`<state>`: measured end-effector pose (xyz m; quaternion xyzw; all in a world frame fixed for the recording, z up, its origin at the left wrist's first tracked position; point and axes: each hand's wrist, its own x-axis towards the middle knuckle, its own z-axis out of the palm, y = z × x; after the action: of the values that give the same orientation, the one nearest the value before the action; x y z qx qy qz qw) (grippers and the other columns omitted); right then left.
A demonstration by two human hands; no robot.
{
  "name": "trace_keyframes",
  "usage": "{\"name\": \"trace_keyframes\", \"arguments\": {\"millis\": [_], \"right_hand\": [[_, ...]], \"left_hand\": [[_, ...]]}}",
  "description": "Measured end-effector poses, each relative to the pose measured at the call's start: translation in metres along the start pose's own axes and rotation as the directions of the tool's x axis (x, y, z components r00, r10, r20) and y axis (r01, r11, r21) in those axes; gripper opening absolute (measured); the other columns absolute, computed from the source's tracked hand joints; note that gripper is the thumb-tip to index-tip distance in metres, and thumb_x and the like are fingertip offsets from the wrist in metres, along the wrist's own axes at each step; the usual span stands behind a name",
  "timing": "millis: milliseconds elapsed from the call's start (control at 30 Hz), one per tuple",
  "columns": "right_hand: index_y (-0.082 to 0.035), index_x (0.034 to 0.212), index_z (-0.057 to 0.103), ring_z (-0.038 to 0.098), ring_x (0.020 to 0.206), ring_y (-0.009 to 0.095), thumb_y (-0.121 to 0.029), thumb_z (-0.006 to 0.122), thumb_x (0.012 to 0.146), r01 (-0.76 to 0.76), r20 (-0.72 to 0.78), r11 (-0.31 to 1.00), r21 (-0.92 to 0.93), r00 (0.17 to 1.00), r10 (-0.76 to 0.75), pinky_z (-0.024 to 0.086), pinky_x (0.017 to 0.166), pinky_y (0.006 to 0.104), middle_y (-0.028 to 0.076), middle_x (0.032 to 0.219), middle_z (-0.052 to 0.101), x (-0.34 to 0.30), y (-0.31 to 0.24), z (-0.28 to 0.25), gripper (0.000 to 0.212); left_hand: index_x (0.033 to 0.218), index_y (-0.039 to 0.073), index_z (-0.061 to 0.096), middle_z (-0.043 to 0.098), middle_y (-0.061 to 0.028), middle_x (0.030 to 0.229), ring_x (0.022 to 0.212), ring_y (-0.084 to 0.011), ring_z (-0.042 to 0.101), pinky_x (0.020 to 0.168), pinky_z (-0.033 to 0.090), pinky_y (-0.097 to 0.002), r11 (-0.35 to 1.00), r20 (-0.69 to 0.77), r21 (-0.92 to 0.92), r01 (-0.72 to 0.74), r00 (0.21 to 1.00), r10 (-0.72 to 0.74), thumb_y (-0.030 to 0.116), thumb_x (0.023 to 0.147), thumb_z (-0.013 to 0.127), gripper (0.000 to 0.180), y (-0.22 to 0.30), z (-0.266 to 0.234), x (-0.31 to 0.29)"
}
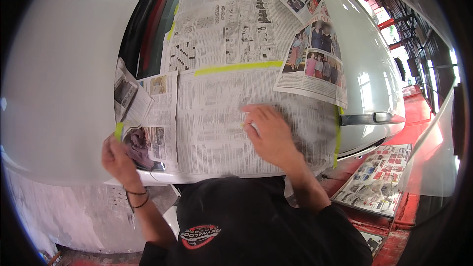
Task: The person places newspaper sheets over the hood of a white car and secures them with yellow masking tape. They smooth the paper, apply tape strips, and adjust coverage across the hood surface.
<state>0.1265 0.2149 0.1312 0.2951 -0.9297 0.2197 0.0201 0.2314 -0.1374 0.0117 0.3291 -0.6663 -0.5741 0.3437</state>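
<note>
Sheets of newspaper cover the glass and part of the white car body in front of me. A yellow tape strip is pinched in the fingers of my left hand, beside the left edge of the paper. My right hand is over the middle of the lower sheet, its fingers apart and partly curled. A longer yellow tape band joins the upper and lower sheets. More yellow tape runs down the right edge. At the left, a smaller folded newspaper piece lies crumpled beside the black trim.
White car panels curve away on both sides. Loose newspaper flaps lie at the upper right. Beyond the car at the right, a newspaper-covered panel rests over a red surface, near translucent plastic sheeting.
</note>
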Motion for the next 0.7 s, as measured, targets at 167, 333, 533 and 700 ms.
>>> {"name": "trace_keyframes", "arguments": {"millis": [167, 333, 533, 700], "right_hand": [[-0.009, 0.097, 0.066, 0.059, 0.126, 0.035, -0.015, 0.071, 0.093, 0.137, 0.052, 0.944, -0.299, 0.991, -0.127, 0.047, 0.103, 0.0485, 0.009, 0.129, 0.068, -0.011, 0.037, -0.063, 0.009], [-0.008, 0.100, 0.068, 0.066, 0.118, 0.042, -0.010, 0.072, 0.092, -0.108, 0.121, 0.969, -0.221, 0.983, 0.137, 0.052, 0.096, 0.0566, 0.013, 0.129, 0.070, 0.007, 0.076, -0.091, 0.009], [-0.005, 0.119, 0.069, 0.070, 0.110, 0.035, -0.018, 0.065, 0.103, -0.111, -0.238, 0.626, -0.772, 0.964, -0.122, 0.055, 0.094, 0.0445, 0.013, 0.116, 0.074, -0.009, 0.168, -0.163, 0.021], [0.002, 0.121, 0.069, 0.063, 0.131, 0.035, -0.025, 0.061, 0.109, -0.477, -0.641, 0.724, -0.498, 0.765, 0.063, 0.051, 0.110, 0.0460, 0.021, 0.141, 0.067, -0.006, 0.225, -0.224, 0.030]], "left_hand": [[0.110, -0.002, 0.075, 0.052, 0.0046, 0.074, 0.070, -0.0035, 0.044, 0.064, 0.034, -0.0225, 0.999, 0.071, 0.042, -0.018, 0.997, 0.015, 0.015, 0.109, 0.056, 0.025, 0.003, -0.021, 0.001], [0.109, -0.002, 0.075, 0.063, -0.0040, 0.075, 0.066, -0.0138, 0.056, 0.064, 0.045, -0.0317, 0.992, 0.237, 0.077, -0.096, 0.969, 0.075, 0.011, 0.104, 0.061, 0.019, -0.020, 0.027, -0.050], [0.105, 0.000, 0.075, 0.066, -0.0102, 0.079, 0.075, -0.0281, 0.059, 0.081, 0.045, -0.0413, 0.890, 0.430, 0.094, -0.446, 0.824, 0.368, 0.004, 0.095, 0.066, 0.015, 0.020, 0.074, -0.101], [0.106, 0.001, 0.075, 0.062, -0.0086, 0.076, 0.072, -0.0282, 0.059, 0.081, 0.043, -0.0419, 0.864, 0.504, 0.053, -0.500, 0.761, 0.410, 0.003, 0.092, 0.068, 0.015, 0.026, 0.082, -0.102]]}}
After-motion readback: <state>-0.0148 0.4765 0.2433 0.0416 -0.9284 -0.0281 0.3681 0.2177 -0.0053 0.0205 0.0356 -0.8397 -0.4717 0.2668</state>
